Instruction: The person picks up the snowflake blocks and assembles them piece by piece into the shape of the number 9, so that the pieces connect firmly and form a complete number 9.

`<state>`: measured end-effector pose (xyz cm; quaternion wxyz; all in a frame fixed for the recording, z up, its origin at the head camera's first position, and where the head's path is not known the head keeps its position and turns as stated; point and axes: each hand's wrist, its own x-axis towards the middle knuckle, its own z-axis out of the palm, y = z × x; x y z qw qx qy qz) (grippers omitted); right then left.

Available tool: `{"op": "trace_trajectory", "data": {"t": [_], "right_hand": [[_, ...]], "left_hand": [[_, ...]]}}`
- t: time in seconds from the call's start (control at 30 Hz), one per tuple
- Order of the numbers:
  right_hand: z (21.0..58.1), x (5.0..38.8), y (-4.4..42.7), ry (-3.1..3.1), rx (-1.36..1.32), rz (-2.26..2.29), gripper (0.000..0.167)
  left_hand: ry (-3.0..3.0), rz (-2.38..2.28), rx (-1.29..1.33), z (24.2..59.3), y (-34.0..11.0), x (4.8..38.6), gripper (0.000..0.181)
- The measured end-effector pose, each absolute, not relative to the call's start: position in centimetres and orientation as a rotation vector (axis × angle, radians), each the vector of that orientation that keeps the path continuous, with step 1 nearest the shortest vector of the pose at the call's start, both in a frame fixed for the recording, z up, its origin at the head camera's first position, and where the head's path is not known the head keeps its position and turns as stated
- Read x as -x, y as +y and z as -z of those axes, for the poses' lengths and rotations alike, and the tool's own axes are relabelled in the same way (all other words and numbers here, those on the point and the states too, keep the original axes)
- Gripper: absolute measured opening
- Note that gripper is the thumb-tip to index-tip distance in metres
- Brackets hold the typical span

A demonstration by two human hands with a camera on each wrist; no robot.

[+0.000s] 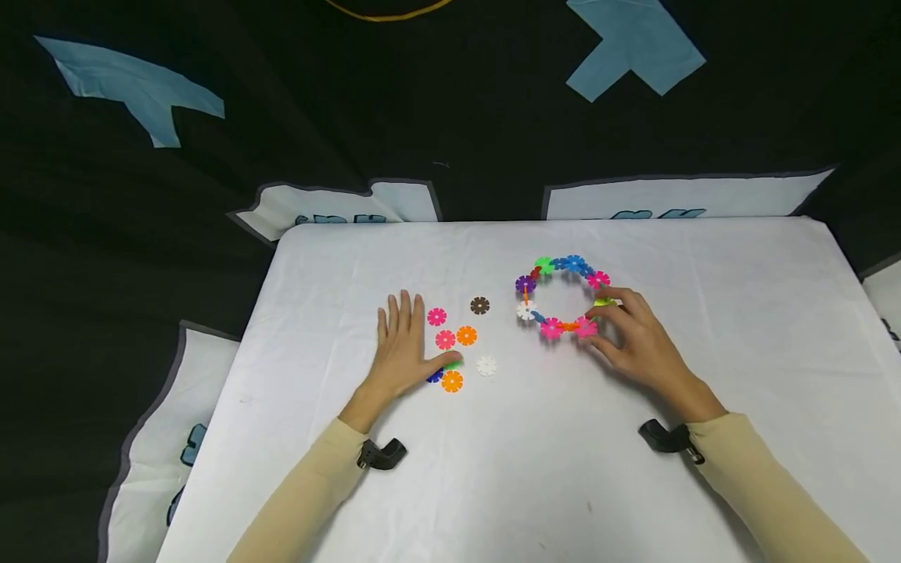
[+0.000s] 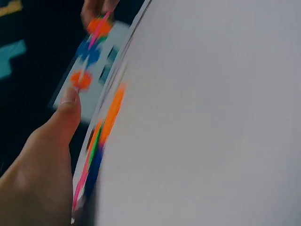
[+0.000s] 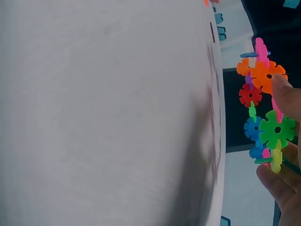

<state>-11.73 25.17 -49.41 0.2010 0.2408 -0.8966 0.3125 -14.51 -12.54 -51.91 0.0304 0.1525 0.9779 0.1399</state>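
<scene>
My right hand [image 1: 640,344] pinches the near right side of a ring of linked snowflake discs [image 1: 551,328], fingers and thumb curled on its pink and yellow-green pieces. A faint shadow lies below the ring. In the right wrist view, an orange disc [image 3: 267,75] and a green disc [image 3: 276,130] of it show by the thumb and fingers. My left hand [image 1: 398,356] lies with straight fingers beside loose discs. Its thumb partly covers a green disc [image 1: 454,365] and a blue disc [image 1: 434,377]; an orange disc [image 1: 452,381] lies just below.
Other loose discs lie between the hands: two pink discs [image 1: 445,339], an orange disc [image 1: 466,335], a brown disc [image 1: 480,306] and a white disc [image 1: 486,366]. All are on a white-covered table [image 1: 535,469]. A dark curtain [image 1: 479,117] hangs behind its far edge.
</scene>
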Motion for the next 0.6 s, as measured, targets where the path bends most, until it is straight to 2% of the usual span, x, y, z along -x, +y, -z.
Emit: {"op": "trace_trajectory", "data": {"t": [0.23,0.6], "right_hand": [[48.7,12.0,25.1,-2.473,-0.689,-0.905,0.042],[47.8,12.0,25.1,-2.443,-0.659,-0.919,0.049]], "left_hand": [[2.996,-0.23,-0.76,52.1,-6.5,13.4,0.129],[3.004,-0.139,-0.811,52.5,-0.2,15.0,0.117]]}}
